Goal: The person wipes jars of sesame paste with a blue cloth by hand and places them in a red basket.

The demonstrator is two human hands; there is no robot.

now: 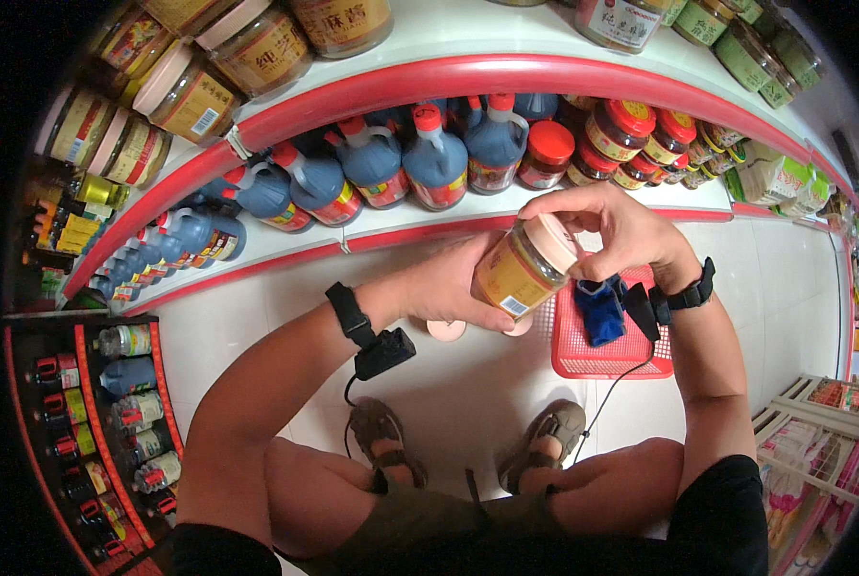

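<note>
I have the jar (pixel 512 274) between the two hands, off the floor (pixel 286 288) and in front of the lower shelf (pixel 381 228). Its long axis is tilted, running from the left fingers up toward the right ones, so its pale pink lid (pixel 552 242) faces the right hand (pixel 631 228) and its base lies on the left hand's side. That slant is the relation I read everything from: the left hand (pixel 439 283) is nearer the body of the jar, the right nearer the lid.

The left fingers are closed around the body, with the thumb across the near side and the others mostly hidden behind it. The right fingers are bent over the lid, forefinger at the far edge and thumb at the side; I take them to be gripping it, though I cannot tell how firmly.

Below the left fingers I see a pink disc (pixel 446 329) on the floor. Below the right fingers sits a red basket (pixel 612 363) with a blue item (pixel 603 322) in it. Beyond both sets of fingers, dark bottles (pixel 437 163) with red caps line the shelf.
</note>
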